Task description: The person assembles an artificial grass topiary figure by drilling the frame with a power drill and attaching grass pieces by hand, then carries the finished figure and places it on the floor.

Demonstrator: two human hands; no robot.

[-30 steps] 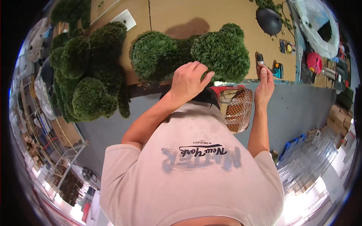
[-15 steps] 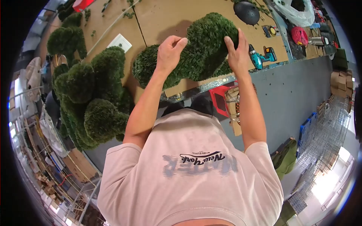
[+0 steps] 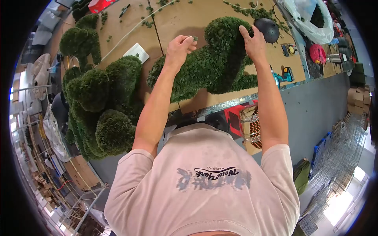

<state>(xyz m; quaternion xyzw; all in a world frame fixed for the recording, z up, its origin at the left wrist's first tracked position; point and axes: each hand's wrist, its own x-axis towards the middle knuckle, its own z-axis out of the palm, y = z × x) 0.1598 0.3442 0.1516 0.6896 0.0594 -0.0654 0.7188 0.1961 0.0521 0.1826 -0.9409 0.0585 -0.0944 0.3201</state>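
Observation:
A green artificial-grass topiary figure (image 3: 193, 74) lies on the brown worktable, its rounded end pointing away from me. My left hand (image 3: 179, 51) is above its left side, thumb and fingers pinched on a small green leaf sprig (image 3: 195, 39). At the right edge of the rounded end, my right hand (image 3: 255, 45) rests against the foliage with thumb and fingers apart. Just beyond that hand sits a black perforated dome (image 3: 267, 30). The underside of the figure is hidden.
More topiary figures (image 3: 88, 90) crowd the left side. Loose leaf sprigs (image 3: 148, 23) and a white square piece (image 3: 136, 52) lie on the table (image 3: 189, 17). A teal cordless drill (image 3: 284, 75) lies near the right front edge. A clear plastic bag (image 3: 305, 19) is at the back right.
The figure has turned and more of its lower part shows. My right hand has moved up its right edge. A green sprig now shows in my left fingertips. The whole view has shifted slightly.

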